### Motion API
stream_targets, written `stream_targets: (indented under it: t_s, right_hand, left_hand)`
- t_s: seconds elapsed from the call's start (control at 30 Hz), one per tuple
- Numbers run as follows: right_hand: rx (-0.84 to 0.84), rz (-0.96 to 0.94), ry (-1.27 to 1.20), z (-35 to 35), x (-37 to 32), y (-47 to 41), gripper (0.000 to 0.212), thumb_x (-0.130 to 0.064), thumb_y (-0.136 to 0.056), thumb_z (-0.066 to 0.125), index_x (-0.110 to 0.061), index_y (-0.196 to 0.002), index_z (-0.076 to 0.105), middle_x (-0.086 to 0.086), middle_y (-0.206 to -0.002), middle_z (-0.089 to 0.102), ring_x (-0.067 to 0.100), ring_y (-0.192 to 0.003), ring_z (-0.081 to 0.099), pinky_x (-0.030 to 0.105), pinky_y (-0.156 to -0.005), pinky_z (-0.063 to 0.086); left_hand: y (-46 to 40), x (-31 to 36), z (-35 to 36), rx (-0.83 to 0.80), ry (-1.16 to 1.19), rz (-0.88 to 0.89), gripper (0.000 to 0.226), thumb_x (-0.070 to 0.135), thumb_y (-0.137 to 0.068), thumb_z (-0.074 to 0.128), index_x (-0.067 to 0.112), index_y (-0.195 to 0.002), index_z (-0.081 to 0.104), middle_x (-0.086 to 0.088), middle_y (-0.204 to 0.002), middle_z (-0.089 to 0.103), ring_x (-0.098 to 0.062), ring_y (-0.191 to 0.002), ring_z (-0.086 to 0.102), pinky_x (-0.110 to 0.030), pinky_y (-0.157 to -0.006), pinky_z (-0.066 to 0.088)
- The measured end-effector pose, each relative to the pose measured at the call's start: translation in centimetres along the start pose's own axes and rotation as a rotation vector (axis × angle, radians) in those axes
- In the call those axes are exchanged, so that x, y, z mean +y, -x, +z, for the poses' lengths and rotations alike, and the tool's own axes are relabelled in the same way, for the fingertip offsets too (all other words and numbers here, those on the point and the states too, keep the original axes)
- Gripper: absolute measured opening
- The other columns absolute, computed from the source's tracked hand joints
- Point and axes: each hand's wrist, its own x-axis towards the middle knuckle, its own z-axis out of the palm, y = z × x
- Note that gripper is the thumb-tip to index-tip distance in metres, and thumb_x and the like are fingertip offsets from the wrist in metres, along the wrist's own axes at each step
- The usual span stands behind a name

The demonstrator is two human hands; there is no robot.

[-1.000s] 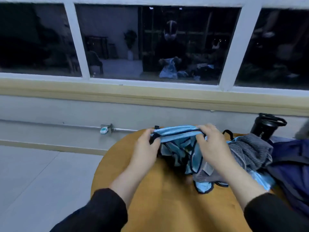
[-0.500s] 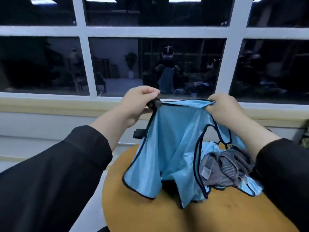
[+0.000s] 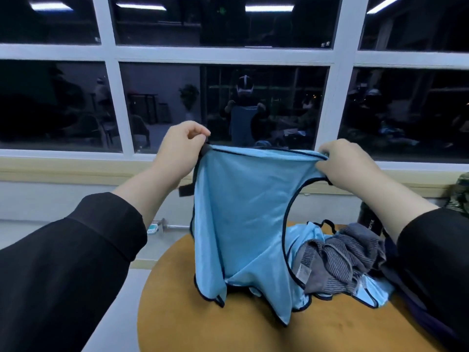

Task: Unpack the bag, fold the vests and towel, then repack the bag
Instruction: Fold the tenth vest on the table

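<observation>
Wooden and round, the table (image 3: 182,323) carries the striped grey towel (image 3: 347,260) at your right, heaped on a second blue vest (image 3: 373,293). Above it your left hand (image 3: 177,151) and right hand (image 3: 342,163) each pinch a top corner of the light-blue vest (image 3: 238,212), its hem touching the table; the window (image 3: 223,102) lies beyond.

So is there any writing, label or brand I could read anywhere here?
Nothing can be read for certain.
Black bottle: small pale letters on its side, too blurred to read.
Grey striped towel: a sewn-in tag, print too small to read.
Green lit sign reflected in the window: too small to read.
</observation>
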Motion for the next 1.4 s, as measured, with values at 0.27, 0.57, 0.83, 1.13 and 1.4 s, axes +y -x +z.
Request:
stream_targets:
  t_s: [0.27, 0.57, 0.83, 1.13, 1.4]
  right_hand:
    - [-0.131, -0.341, -0.232, 0.8, -6.9, 0.0, 0.013, -0.012, -0.086, 0.065, -0.022, -0.088, 0.072, -0.006, -0.078, 0.067, 0.008, -0.060, 0.056, 0.026, -0.057, 0.042]
    - [-0.653, -0.057, -0.604, 10.1, 0.5, 4.8, 0.050, -0.054, -0.093, 0.066, -0.020, -0.129, 0.061, -0.006, -0.112, 0.068, 0.011, -0.100, 0.070, 0.035, -0.087, 0.061]
    - [-0.938, 0.069, -0.380, 22.9, 0.5, 12.8, 0.044, -0.058, -0.081, 0.076, -0.024, -0.109, 0.067, -0.005, -0.105, 0.070, 0.023, -0.097, 0.067, 0.026, -0.064, 0.052]
    - [-0.139, 0.167, -0.651, 22.0, -5.1, 14.0, 0.033, -0.051, -0.089, 0.067, -0.031, -0.096, 0.041, -0.014, -0.094, 0.045, 0.014, -0.085, 0.050, 0.030, -0.068, 0.042]
    - [-0.539, 0.297, -0.299, 24.3, -1.5, 13.5, 0.027, -0.036, -0.087, 0.062, -0.020, -0.108, 0.052, 0.004, -0.101, 0.064, 0.032, -0.094, 0.067, 0.037, -0.075, 0.054]
  left_hand:
    - [4.9, 3.5, 6.7, -0.492, -0.146, 0.219, 0.062, 0.036, -0.084, 0.080, 0.034, -0.140, 0.052, 0.010, -0.126, 0.064, -0.011, -0.117, 0.057, -0.029, -0.097, 0.045]
    - [2.7, -1.9, 4.2, -0.263, 0.124, -0.070, 0.024, 0.036, -0.093, 0.071, 0.016, -0.082, 0.079, 0.005, -0.079, 0.076, -0.008, -0.068, 0.059, -0.030, -0.069, 0.045]
    - [2.1, -2.9, 3.6, -0.205, 0.187, -0.137, 0.031, 0.042, -0.093, 0.070, 0.013, -0.084, 0.078, 0.010, -0.073, 0.074, -0.003, -0.063, 0.063, -0.021, -0.064, 0.048]
    - [1.8, -2.0, 3.2, -0.094, 0.296, -0.198, 0.032, 0.038, -0.093, 0.072, 0.007, -0.087, 0.077, 0.002, -0.074, 0.072, -0.012, -0.066, 0.064, -0.030, -0.067, 0.051]
    - [1.4, -0.7, 1.7, -0.004, 0.253, -0.104, 0.033, 0.039, -0.095, 0.069, 0.008, -0.087, 0.077, 0.002, -0.076, 0.071, -0.009, -0.065, 0.060, -0.019, -0.060, 0.047]
